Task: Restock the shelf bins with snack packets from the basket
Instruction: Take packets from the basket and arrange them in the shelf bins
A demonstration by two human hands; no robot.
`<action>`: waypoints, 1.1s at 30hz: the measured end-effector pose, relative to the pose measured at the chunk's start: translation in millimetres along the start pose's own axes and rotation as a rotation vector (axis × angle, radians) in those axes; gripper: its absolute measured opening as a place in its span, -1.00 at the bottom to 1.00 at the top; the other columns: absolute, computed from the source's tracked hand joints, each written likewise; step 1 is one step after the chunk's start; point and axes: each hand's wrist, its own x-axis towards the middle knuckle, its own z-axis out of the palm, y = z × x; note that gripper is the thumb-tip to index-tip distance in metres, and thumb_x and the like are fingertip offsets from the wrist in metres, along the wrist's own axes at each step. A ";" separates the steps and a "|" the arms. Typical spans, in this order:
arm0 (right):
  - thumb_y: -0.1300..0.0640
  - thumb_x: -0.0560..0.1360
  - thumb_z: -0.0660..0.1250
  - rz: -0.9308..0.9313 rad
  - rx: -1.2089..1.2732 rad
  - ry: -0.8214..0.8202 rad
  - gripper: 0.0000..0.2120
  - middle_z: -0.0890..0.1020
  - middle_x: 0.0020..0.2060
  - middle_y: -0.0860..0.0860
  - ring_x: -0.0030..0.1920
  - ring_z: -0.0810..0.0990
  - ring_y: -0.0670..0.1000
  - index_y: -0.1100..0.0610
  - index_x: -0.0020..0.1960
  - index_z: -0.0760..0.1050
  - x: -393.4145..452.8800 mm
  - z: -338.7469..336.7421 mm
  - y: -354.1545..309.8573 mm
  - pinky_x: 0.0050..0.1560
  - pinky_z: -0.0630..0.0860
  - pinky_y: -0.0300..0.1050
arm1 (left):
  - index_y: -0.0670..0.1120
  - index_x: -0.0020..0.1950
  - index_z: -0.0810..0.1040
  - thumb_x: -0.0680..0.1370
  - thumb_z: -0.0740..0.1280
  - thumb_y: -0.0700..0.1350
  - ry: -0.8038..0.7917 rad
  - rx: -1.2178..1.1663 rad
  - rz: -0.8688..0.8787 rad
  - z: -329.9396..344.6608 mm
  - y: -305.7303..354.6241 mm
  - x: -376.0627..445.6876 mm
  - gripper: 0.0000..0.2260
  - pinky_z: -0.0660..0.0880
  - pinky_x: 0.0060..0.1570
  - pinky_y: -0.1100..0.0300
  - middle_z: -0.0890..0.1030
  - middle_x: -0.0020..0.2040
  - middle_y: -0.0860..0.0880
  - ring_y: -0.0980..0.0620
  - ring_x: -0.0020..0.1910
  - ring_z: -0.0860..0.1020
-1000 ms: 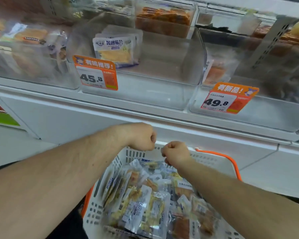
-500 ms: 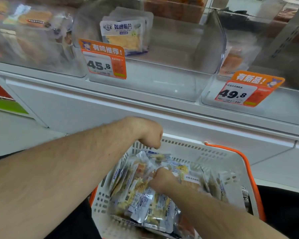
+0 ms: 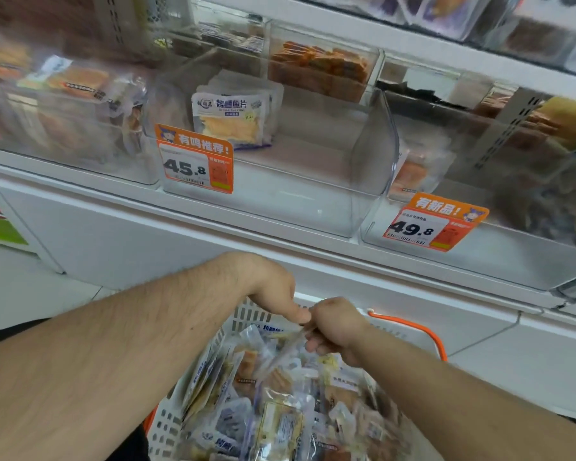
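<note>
— Looking down, what is closest?
— A white basket (image 3: pixel 167 424) with an orange handle (image 3: pixel 423 331). It is full of snack packets (image 3: pixel 280 424), all piled up in shiny wrappers.

— What are the hands doing?
— Both hands are over the far edge of the basket. The right hand (image 3: pixel 335 327) has its fingers curled tight on the top of a clear packet (image 3: pixel 281 352), which hangs down slanted over the pile. The left hand (image 3: pixel 273 291) is just beside it, fingers curled, with its thumb tip touching the top of that same packet.

— So each grip is holding it?
— The right grip is clamped on the packet. The left grip pinches its top edge.

— What is behind the hands?
— A white shelf front. On the shelf sit clear bins. The middle bin (image 3: pixel 313 201) has a few fish packets (image 3: pixel 230 118) standing at its back left corner. An orange price tag (image 3: pixel 195 159) on its front left corner says 45.8.

— And farther?
— The right bin (image 3: pixel 512 254) has a tag (image 3: pixel 433 222) saying 49.8. The left bin (image 3: pixel 64 121) has blurry packets.
</note>
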 end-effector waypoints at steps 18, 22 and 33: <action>-0.26 0.49 0.34 -0.245 0.195 0.129 -0.60 0.38 -0.35 -0.03 -0.40 0.22 -0.01 0.07 0.02 0.53 -47.7 -59.0 -72.2 -0.42 0.20 -0.15 | -0.05 -0.14 0.63 0.56 0.39 -0.15 0.704 -0.670 0.091 -40.7 -51.7 -54.0 -0.91 0.57 -0.11 0.05 0.68 -0.22 -0.06 0.01 -0.23 0.60; -0.02 0.50 0.45 -0.373 0.108 0.117 -0.75 0.57 -0.17 0.04 -0.42 0.25 -0.03 0.10 0.09 0.60 -50.7 -51.2 -84.0 -0.45 0.26 -0.16 | -0.04 -0.22 0.58 0.58 0.37 -0.17 0.758 -0.783 0.138 -44.5 -59.0 -58.3 -0.82 0.48 -0.17 0.14 0.61 -0.30 0.00 0.08 -0.29 0.53; 0.16 0.53 0.43 -0.432 0.174 0.097 -0.90 0.66 -0.23 0.09 -0.55 0.39 -0.05 0.17 0.02 0.62 -62.1 -38.4 -152.7 -0.50 0.38 -0.21 | 0.08 -0.14 0.63 0.54 0.41 -0.19 1.328 -1.159 0.276 -56.7 -70.2 -59.5 -0.84 0.62 -0.10 -0.02 0.68 -0.26 0.11 0.10 -0.25 0.64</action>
